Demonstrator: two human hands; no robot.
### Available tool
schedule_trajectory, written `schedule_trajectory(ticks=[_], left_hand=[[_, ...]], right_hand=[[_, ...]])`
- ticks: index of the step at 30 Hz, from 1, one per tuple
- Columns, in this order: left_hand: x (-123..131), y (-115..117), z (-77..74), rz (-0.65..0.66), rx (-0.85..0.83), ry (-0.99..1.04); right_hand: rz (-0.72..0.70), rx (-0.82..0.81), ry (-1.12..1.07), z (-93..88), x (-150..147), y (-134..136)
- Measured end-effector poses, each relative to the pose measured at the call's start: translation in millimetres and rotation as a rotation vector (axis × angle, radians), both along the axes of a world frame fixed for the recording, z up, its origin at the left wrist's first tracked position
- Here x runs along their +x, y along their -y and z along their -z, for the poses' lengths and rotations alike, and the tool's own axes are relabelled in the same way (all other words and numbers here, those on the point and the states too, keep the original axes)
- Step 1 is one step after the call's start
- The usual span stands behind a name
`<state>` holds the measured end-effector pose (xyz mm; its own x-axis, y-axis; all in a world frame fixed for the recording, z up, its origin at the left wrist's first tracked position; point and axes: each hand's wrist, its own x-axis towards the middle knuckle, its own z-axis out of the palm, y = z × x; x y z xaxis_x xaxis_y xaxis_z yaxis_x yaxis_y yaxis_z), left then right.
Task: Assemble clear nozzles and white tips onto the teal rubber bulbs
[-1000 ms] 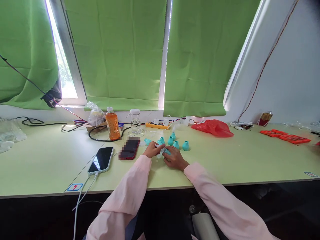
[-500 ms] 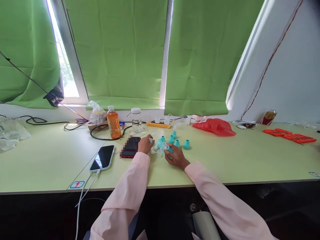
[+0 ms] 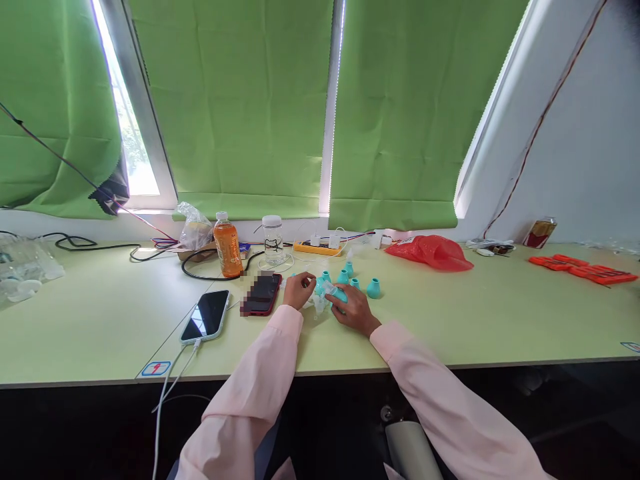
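Observation:
Several small teal bottle-shaped pieces (image 3: 373,289) stand on the pale green table, most of them just beyond my right hand (image 3: 356,312). That hand is closed round a teal piece (image 3: 341,294) with a clear part at its left end. Small clear plastic parts (image 3: 319,305) lie between my two hands. My left hand (image 3: 300,291) is beside them with its fingers curled and the fingertips together; whatever it may hold is too small to make out. Just left of it lies a dark phone with a red edge (image 3: 265,295).
A white-edged phone (image 3: 206,317) with a cable lies at the left. Behind stand an orange drink bottle (image 3: 227,247), a clear jar (image 3: 273,241) and a power strip (image 3: 317,249). A red bag (image 3: 430,253) and orange trays (image 3: 583,268) are to the right.
My left hand has shifted slightly right, closer to my right hand, and its fingers have drawn together. My right hand still holds the teal piece, now tilted a little differently.

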<state>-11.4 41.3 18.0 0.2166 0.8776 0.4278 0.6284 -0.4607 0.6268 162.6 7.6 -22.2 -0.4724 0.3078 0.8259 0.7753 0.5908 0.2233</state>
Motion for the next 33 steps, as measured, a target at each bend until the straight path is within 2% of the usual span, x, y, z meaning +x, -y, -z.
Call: schedule_trajectory(ticks=[5, 9, 16, 23, 33], left_hand=[[1, 1, -0.3, 0.319, -0.102, 0.134], [2, -2, 3.4, 0.395, -0.106, 0.208], [4, -8, 9.9, 0.346, -0.018, 0.178], [17, 3, 15.7, 0.154, 0.273, 0.061], [22, 3, 23.5, 0.049, 0.59, -0.127]], right_hand=[[0.041, -0.007, -0.037, 0.0, 1, -5], [0.083, -0.032, -0.036, 0.6, 1, -5], [0.124, -0.05, -0.014, 2.4, -1, -6], [0.167, -0.05, -0.025, 1.2, -2, -6], [0.188, -0.023, -0.036, 2.2, -4, -7]])
